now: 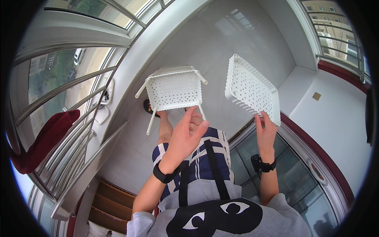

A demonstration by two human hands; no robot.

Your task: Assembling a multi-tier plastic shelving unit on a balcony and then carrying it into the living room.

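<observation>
A white plastic rack tier [175, 90] with a perforated panel, scalloped rim and tube legs at its corners stands in front of me. My left hand [187, 133] is just at its near right corner, thumb held away from the partly bent fingers. Nothing shows in its grasp; whether the fingertips touch the rim I cannot tell. My right hand [267, 127] is closed on the lower edge of a second white perforated basket tray [252, 85]. That tray is held tilted, up off to the right, with no legs on it.
A metal railing [75, 79] with a dark red cloth [47, 142] runs along the windows at left. Grey floor tiles [221, 35] spread ahead. At right are a white wall [329, 114] and a sliding glass door [292, 177]. Wooden shelves [110, 205] stand at lower left.
</observation>
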